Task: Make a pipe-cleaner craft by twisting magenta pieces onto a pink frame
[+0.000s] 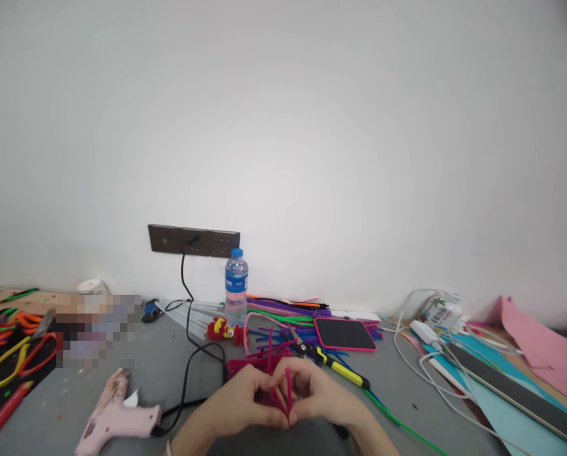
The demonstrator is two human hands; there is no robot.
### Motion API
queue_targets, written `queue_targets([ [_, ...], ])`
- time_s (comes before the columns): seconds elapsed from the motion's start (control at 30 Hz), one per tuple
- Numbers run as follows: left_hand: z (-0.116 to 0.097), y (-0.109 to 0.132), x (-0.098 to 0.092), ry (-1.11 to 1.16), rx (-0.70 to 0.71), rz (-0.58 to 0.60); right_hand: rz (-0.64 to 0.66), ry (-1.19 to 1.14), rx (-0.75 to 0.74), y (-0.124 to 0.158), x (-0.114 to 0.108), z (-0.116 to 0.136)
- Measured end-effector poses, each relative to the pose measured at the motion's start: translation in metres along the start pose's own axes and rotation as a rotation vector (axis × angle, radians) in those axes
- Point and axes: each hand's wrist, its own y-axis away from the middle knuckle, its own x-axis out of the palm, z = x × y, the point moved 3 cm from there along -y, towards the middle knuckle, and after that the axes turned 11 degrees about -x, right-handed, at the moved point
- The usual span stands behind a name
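Note:
My left hand (238, 400) and my right hand (319, 396) meet low in the middle of the view, fingertips pinched together on a dark pink pipe cleaner (287, 387). The stem stands up in a narrow loop between my thumbs. More dark pink pipe cleaners (255, 365) lie just beyond my knuckles on the grey table (169, 361).
A pink glue gun (115, 415) with a black cord lies at the left. Yellow-handled pliers (331, 363), a black phone in a pink case (344, 334), a water bottle (236, 286) and a pile of coloured pipe cleaners (288, 310) sit behind. Cables and foam sheets (492, 373) fill the right.

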Motion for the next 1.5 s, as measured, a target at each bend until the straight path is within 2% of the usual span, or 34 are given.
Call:
queue_targets([
  [0.1,0.002,0.000,0.002,-0.022,-0.032,0.017,0.059,-0.028,0.054,0.002,-0.003,-0.010],
  [0.27,0.012,-0.002,0.007,0.126,-0.148,0.090,0.087,0.016,0.054,0.002,-0.008,-0.017],
  [0.5,0.014,-0.002,0.005,0.180,-0.155,0.109,0.094,-0.013,0.043,0.000,-0.002,-0.013],
  [0.6,0.011,-0.004,0.002,0.157,-0.119,0.046,0.044,-0.078,0.042,-0.001,0.001,-0.011],
  [0.73,0.006,-0.007,-0.001,0.162,-0.067,-0.054,-0.084,-0.052,0.007,-0.003,-0.003,-0.008],
  [1.0,0.007,-0.009,-0.002,0.210,-0.025,-0.099,-0.342,0.067,-0.146,-0.008,-0.019,-0.012],
  [1.13,0.007,-0.009,0.000,0.184,-0.022,-0.113,-0.366,0.095,-0.159,-0.010,-0.019,-0.010],
  [1.33,0.014,-0.016,-0.005,0.159,-0.045,-0.228,-0.410,0.217,-0.132,-0.010,-0.020,-0.002],
  [1.5,0.017,-0.019,-0.008,0.054,-0.020,-0.269,-0.398,0.246,-0.104,-0.011,-0.022,-0.008],
])
